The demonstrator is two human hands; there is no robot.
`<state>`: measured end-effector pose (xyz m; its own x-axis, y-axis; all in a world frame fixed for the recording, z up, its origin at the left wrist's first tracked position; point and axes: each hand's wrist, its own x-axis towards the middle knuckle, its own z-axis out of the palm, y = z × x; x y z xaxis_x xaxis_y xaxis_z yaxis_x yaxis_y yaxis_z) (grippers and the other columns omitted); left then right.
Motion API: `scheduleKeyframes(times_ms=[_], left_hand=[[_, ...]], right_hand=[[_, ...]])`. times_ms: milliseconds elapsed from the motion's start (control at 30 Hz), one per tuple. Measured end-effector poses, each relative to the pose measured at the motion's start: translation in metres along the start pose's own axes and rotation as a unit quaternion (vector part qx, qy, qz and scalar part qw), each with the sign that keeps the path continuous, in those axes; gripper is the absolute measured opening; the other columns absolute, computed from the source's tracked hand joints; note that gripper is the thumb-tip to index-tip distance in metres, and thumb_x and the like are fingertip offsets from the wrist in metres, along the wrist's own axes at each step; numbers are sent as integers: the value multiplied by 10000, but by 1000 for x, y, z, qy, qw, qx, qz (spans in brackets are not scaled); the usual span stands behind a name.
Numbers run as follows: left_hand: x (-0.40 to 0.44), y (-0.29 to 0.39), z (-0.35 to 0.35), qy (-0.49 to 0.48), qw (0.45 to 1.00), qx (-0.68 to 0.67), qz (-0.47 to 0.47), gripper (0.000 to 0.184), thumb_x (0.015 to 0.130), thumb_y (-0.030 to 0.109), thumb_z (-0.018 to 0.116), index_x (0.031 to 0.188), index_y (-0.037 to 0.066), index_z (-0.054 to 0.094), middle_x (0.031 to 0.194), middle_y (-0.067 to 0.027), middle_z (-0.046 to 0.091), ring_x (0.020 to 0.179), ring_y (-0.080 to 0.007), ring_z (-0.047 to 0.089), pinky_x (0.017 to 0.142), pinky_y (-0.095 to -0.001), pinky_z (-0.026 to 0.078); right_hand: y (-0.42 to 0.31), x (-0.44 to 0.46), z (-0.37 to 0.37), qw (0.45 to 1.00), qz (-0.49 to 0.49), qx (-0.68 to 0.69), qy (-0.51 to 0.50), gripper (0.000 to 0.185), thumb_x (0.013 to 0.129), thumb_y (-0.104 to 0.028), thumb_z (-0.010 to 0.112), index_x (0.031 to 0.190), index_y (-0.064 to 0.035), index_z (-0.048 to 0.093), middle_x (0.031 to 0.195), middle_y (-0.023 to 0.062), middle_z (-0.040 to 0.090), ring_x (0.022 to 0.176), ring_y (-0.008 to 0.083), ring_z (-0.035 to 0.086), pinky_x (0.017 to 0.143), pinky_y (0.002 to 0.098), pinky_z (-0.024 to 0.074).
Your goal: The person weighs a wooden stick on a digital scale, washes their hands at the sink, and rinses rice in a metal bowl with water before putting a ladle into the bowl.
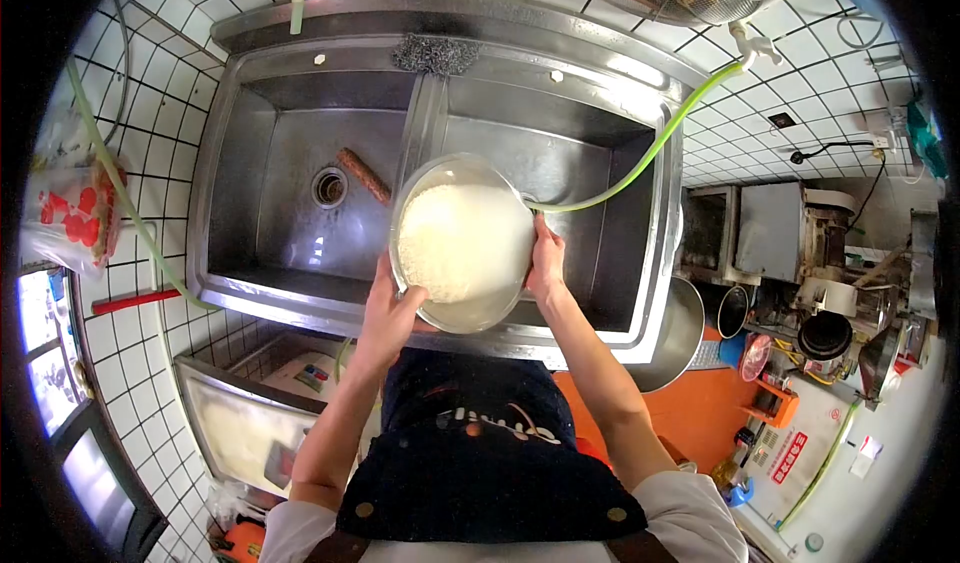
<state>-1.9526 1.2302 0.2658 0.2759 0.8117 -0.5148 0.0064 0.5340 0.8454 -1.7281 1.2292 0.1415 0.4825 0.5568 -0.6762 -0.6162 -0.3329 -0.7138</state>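
A round metal bowl is held over the front of the double sink, near the divider. White grains that look like rice are heaped on its left side, with cloudy whitish liquid on the right. My left hand grips the bowl's lower left rim, thumb over the edge. On the right side, my right hand is closed on the rim, its fingers partly hidden behind the bowl. The end of a green hose reaches the bowl's right edge, just above my right fingertips; whether they touch it is unclear.
A brown rod-like object lies beside the drain in the left basin. A dark scouring pad sits on the divider's back end. Right of the sink stands a large metal basin. A white-filled container stands lower left.
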Motion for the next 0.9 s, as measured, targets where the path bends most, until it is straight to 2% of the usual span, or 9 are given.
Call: scheduleKeyframes(times_ms=[300,400,500,600,700,800,900], left_hand=[[-4,2,4,-15,1000,19,5,747,798,15,494,1428,69,95,1283,-197,423,1033,-271,559,577,-290,589],[-4,3,3,-19,999,25,9,759,797,14,501,1429,65,84,1297,-208,411,1033,-276,560,590,-294,591],[-6,5,3,-17,999,29,2,767,793,19,514,1429,64,86,1289,-212,418,1020,-276,568,597,-304,593],[-8,14,5,-11,999,46,-4,775,787,27,532,1426,63,95,1268,-216,437,1002,-276,578,602,-314,594],[-9,20,4,-3,998,66,-2,778,782,39,554,1421,58,111,1243,-222,456,987,-280,586,607,-322,594],[-8,21,0,2,996,88,9,778,779,51,573,1416,52,127,1217,-232,472,976,-288,593,611,-330,594],[-5,19,-6,7,991,128,32,773,778,60,587,1411,50,143,1185,-238,486,958,-296,600,610,-336,594]], right_hand=[[14,4,-9,999,45,10,11,480,877,-390,543,1111,28,504,1045,134,574,940,260,569,789,440,491],[20,7,-10,997,66,25,27,502,867,-385,553,1160,10,455,1105,137,537,987,252,541,788,447,487],[18,7,-13,998,54,21,-11,495,856,-380,568,1162,-6,455,1109,133,537,971,247,543,783,441,485],[17,2,-3,996,47,19,72,409,863,-367,564,1077,-19,536,1028,115,581,911,233,566,766,432,487],[8,-10,3,999,27,15,35,352,872,-352,550,989,-22,588,972,97,605,866,220,580,754,418,492],[7,-12,10,997,38,26,61,337,880,-344,534,976,-28,602,969,89,609,855,213,583,746,406,498],[-2,-20,17,999,43,21,21,338,880,-341,533,990,-28,598,964,89,610,845,213,587,747,394,501]])
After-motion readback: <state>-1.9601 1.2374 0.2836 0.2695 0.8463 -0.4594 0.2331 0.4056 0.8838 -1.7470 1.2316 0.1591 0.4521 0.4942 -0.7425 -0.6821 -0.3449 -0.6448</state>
